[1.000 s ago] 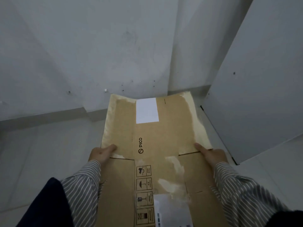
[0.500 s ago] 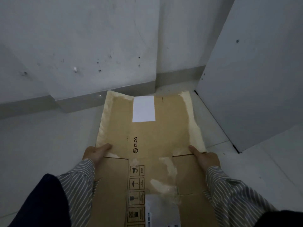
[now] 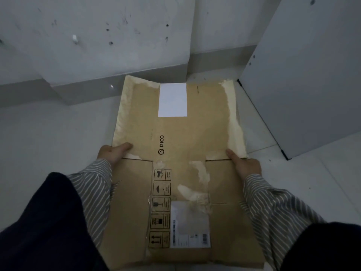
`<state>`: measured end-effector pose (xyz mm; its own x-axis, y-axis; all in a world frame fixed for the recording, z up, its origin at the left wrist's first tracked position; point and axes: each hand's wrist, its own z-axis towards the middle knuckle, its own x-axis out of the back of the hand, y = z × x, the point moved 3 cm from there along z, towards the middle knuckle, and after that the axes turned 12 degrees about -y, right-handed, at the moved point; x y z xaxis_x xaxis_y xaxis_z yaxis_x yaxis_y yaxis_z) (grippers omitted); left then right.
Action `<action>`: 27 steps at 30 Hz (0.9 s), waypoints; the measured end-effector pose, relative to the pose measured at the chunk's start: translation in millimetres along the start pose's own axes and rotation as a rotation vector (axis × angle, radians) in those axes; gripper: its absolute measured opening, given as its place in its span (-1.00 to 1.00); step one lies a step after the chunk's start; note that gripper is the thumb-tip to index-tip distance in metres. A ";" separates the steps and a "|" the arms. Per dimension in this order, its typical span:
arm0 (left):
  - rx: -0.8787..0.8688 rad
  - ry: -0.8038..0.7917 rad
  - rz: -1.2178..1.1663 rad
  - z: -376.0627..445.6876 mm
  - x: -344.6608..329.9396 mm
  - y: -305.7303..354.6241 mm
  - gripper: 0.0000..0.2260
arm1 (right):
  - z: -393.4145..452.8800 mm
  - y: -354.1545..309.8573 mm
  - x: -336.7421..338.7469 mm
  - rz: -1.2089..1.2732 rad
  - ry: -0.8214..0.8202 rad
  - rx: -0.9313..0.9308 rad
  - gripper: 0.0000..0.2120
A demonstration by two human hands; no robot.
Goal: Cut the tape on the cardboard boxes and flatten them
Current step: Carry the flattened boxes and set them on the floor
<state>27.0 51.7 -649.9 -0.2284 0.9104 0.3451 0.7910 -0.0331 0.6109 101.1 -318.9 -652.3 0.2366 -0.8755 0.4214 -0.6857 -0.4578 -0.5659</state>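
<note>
A flattened brown cardboard box [image 3: 195, 137] marked PICO is held out in front of me above the pale floor, its far flap pointing toward the wall corner. It carries a white label, a shipping label with crumpled clear tape, and torn pale strips along both side edges. My left hand [image 3: 113, 151] grips the left edge, thumb on top. On the right edge, my right hand [image 3: 244, 163] holds the cardboard the same way, thumb lying on its top face. The fingers of both hands are hidden under the cardboard.
A grey wall [image 3: 97, 36] with a low skirting ledge [image 3: 121, 81] runs across the back. A tall white panel [image 3: 312, 85] stands at the right, close to the box's far right corner. Pale tiled floor [image 3: 48, 143] lies to the left and right.
The view has dipped and drawn nearer to the wall corner; the flattened box has come closer to the skirting and floor. Both hands keep the same grip on its edges.
</note>
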 end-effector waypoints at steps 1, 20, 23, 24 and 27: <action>-0.004 0.004 0.004 2.5 0.1 0.7 -0.33 | 0.4 -0.7 -0.2 0.003 0.002 -0.001 -0.17; 0.038 -0.026 0.258 48.2 4.0 10.9 -0.28 | 29.2 8.8 -14.6 -0.152 0.059 -0.035 -0.09; -0.092 0.103 0.431 44.8 -7.9 27.0 -0.41 | 28.6 4.7 -13.7 -0.303 0.150 -0.054 -0.05; -0.097 0.162 0.452 39.1 -14.3 29.3 -0.40 | 27.8 3.4 -12.7 -0.354 0.186 -0.055 -0.05; -0.169 0.322 0.577 24.4 -30.7 24.4 -0.32 | 23.2 -1.3 -12.8 -0.513 0.286 0.036 -0.10</action>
<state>67.2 33.1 -662.9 0.0254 0.5606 0.8277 0.7431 -0.5644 0.3595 115.0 -310.6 -673.4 0.3336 -0.4662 0.8194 -0.5076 -0.8212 -0.2606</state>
